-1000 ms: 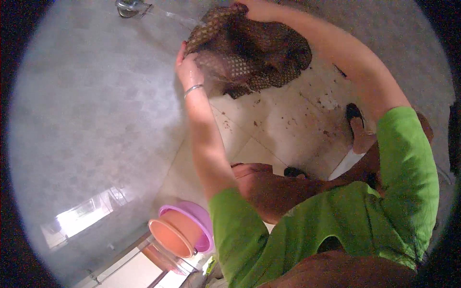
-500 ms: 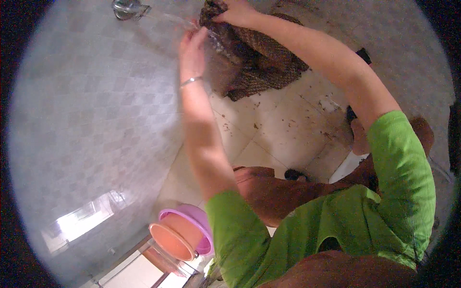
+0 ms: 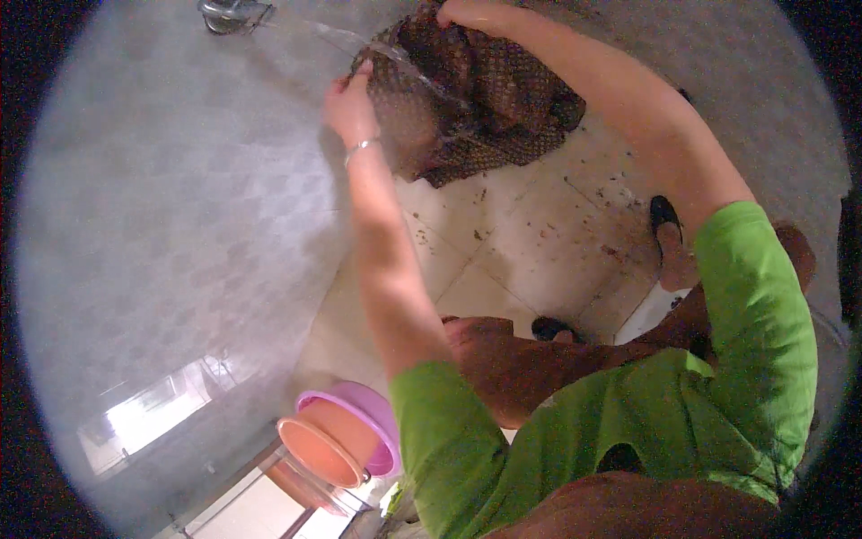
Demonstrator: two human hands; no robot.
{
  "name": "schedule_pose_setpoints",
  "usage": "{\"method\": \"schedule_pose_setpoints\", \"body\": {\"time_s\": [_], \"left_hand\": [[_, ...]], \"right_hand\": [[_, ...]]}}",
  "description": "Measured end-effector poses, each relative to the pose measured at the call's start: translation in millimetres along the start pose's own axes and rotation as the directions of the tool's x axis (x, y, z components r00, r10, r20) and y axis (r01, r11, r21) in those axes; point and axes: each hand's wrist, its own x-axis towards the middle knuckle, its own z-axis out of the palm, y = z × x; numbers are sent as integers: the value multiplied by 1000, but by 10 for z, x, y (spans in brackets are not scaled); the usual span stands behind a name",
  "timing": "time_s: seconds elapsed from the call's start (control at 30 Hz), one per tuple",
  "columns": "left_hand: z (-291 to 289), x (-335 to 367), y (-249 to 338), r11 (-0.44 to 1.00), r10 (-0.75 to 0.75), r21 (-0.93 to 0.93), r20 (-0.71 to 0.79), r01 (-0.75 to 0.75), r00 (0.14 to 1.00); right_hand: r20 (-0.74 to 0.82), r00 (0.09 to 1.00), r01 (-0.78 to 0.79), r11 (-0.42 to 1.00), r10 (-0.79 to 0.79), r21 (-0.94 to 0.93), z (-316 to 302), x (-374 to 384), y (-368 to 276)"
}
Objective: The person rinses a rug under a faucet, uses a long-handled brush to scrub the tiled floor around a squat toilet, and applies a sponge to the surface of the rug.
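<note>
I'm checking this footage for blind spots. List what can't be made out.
Head view throughout:
Dark mesh: anything behind the right forearm.
Right hand: clipped by the upper edge.
Metal tap: top cut off there too.
Purple basin: partly hidden by the orange basin.
Floor specks: too small to identify.

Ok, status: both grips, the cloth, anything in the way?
Left grip and right grip both on the dark woven cloth. Water stream hitting it. Brown bits scattered on the floor; neither grip obstructed.
</note>
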Motion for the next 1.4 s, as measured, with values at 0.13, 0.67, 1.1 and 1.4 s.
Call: {"method": "schedule_pose_setpoints", "body": {"time_s": [0.13, 0.67, 1.1, 1.4], "left_hand": [[752, -143, 392, 953, 47, -299, 9, -42, 999], [1326, -843, 85, 552, 278, -802, 435, 227, 857], [962, -1093, -1157, 865, -343, -422, -101, 272, 934], [770, -793, -1042, -65, -161, -989, 144, 135, 976]], "right_hand": [[-165, 981, 128, 980, -103, 150, -281, -250, 105], [-185, 966, 195, 978, -179, 75, -256, -380, 870], [-168, 892, 332, 356, -420, 874, -247, -79, 940], [-78, 930, 302, 629, -358, 717, -536, -408, 1736]]}}
